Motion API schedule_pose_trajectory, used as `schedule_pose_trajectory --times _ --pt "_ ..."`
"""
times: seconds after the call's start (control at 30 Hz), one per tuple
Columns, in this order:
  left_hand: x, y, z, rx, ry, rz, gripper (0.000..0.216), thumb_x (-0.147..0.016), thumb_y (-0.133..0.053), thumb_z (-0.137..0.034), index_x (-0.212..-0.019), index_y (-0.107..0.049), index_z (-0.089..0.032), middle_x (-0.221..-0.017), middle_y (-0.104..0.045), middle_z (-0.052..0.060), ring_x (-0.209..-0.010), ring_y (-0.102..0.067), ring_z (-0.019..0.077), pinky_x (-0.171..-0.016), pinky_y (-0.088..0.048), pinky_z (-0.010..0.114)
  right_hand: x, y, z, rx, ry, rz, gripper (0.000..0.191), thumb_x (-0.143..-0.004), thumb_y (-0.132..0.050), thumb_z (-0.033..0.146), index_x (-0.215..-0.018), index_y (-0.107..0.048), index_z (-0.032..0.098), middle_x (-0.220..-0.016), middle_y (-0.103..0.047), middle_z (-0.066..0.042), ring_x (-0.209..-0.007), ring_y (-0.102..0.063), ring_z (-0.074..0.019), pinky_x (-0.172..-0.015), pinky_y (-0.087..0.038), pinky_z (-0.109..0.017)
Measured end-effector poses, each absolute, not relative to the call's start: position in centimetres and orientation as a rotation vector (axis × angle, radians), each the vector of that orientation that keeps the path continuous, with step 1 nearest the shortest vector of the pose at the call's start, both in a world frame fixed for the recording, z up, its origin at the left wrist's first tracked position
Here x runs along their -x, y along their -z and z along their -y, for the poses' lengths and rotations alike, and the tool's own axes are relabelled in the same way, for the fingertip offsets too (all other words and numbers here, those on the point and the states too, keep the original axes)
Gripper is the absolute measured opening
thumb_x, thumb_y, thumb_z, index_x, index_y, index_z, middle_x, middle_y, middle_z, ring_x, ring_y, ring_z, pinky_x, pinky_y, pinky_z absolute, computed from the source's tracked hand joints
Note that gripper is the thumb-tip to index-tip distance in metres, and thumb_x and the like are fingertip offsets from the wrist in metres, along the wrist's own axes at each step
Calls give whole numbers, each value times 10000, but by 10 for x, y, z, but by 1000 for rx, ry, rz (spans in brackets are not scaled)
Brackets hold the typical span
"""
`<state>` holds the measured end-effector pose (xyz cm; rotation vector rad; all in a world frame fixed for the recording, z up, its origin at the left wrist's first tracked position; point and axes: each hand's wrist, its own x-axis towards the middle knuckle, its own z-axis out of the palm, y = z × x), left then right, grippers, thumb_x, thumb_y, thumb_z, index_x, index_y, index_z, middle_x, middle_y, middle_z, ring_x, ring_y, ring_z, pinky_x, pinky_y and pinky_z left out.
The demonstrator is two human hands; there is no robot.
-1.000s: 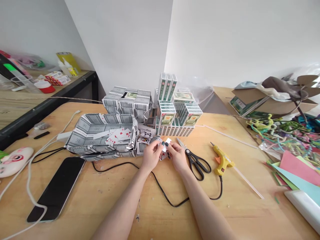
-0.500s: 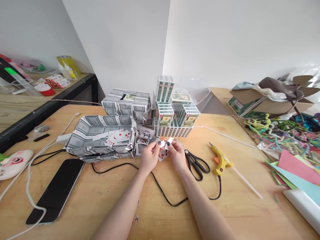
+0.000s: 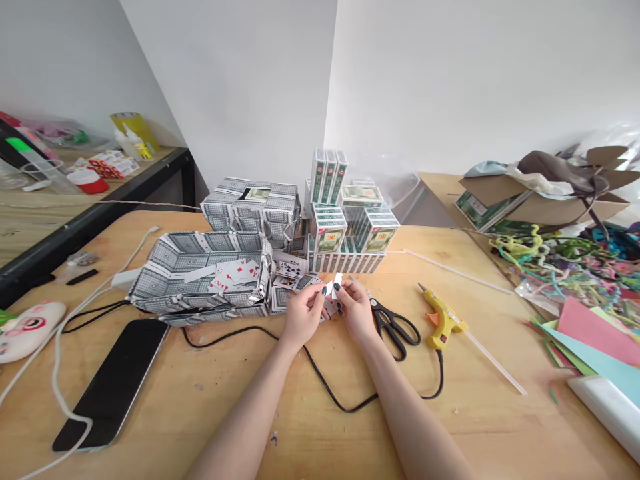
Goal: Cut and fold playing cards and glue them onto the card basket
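Between their fingertips my left hand (image 3: 303, 313) and my right hand (image 3: 356, 310) pinch a small white playing card (image 3: 337, 280), which looks folded. Both hands are closed, thumbs on top, and almost meet. Below them lie loose playing cards (image 3: 330, 307), partly hidden by the fingers. More cards (image 3: 290, 267) lie left of my left hand. Beside them stands an open box made of folded playing cards (image 3: 200, 303), with loose cards inside it. Black-handled scissors (image 3: 395, 330) rest just right of my right hand.
A yellow glue gun (image 3: 443, 320) lies on the right, its black cord (image 3: 320, 377) running under my forearms. Stacked card packs (image 3: 330, 233) and a card-built block (image 3: 253, 207) stand behind. At left are a phone (image 3: 113, 383) and white cable; at right, coloured paper (image 3: 597, 340).
My fingertips have come closer together around the small card, and its visible part has turned more upright. The things on the table stay in place.
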<state>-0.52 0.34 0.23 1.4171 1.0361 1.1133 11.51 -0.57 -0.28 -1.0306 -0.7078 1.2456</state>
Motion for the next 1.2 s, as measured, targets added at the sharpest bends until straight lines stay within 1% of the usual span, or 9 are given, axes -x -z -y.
schedule_pose_trajectory --times 0.07,0.17,0.27,0.4,0.6,0.7,0.8,1.03,1.2 --pt "4 -3 -2 -1430 -1101 -1029 244 -815 -473 -296 -993 -562 -155 -750 -646 38 -450 -576 101 -415 -441 204 -116 2 6 1014 -1288 686 205 -672 -678 352 -792 -616 198 -688 -585 12 -533 -469 -96 -473 -314 -225" --pt "3 -5 -1 -1424 -1078 -1014 198 -806 -482 -275 -965 -538 -170 -698 -635 11 -446 -576 103 -423 -437 199 -118 1 6 991 -1322 675 190 -662 -680 347 -763 -628 194 -668 -576 16 -507 -426 -90 -486 -314 -239" --pt "4 -8 -1 -1401 -1068 -1002 153 -800 -492 -304 -843 -545 -168 -666 -611 3 -479 -577 108 -444 -440 202 -118 0 7 1002 -1305 679 167 -643 -691 327 -712 -627 189 -622 -544 29 -487 -384 -82 -471 -280 -236" --pt "6 -9 -2 -1407 -1083 -1021 195 -800 -487 -333 -725 -540 -161 -594 -530 -12 -509 -530 105 -475 -435 208 -118 -1 8 1022 -1337 738 162 -634 -696 307 -652 -602 177 -579 -509 35 -481 -369 -78 -458 -248 -229" --pt "7 -6 -2 -1593 -1016 -1012 210 -817 -447 -320 -680 -495 -169 -578 -444 -21 -509 -414 92 -465 -329 204 -119 -3 10 1009 -1426 732 216 -650 -678 342 -632 -529 187 -501 -405 71 -411 -267 -55 -419 -158 -218" --pt "5 -7 -1 -1664 -1018 -1038 238 -815 -443 -319 -625 -453 -178 -555 -392 -27 -499 -358 92 -455 -276 209 -118 -4 11 998 -1396 738 245 -654 -674 365 -633 -503 190 -516 -391 72 -421 -275 -57 -422 -170 -216" --pt "4 -8 -1 -1678 -1020 -1050 283 -811 -448 -336 -576 -400 -185 -527 -348 -34 -483 -330 95 -443 -256 214 -115 -4 12 1024 -1340 758 277 -655 -664 407 -636 -486 195 -522 -392 69 -424 -280 -62 -419 -184 -217" --pt "2 -9 4 -1614 -984 -983 318 -806 -466 -355 -552 -380 -186 -485 -363 -47 -441 -356 81 -419 -286 206 -116 -3 9 1075 -1225 708 307 -652 -663 427 -622 -462 197 -514 -428 60 -422 -294 -65 -409 -203 -215" --pt "-1 -10 13 -1402 -955 -840 265 -823 -458 -366 -642 -455 -173 -509 -450 -44 -460 -475 84 -462 -403 204 -129 -2 5 1033 -1150 515 293 -627 -686 386 -611 -461 200 -501 -431 67 -409 -316 -64 -408 -231 -217"
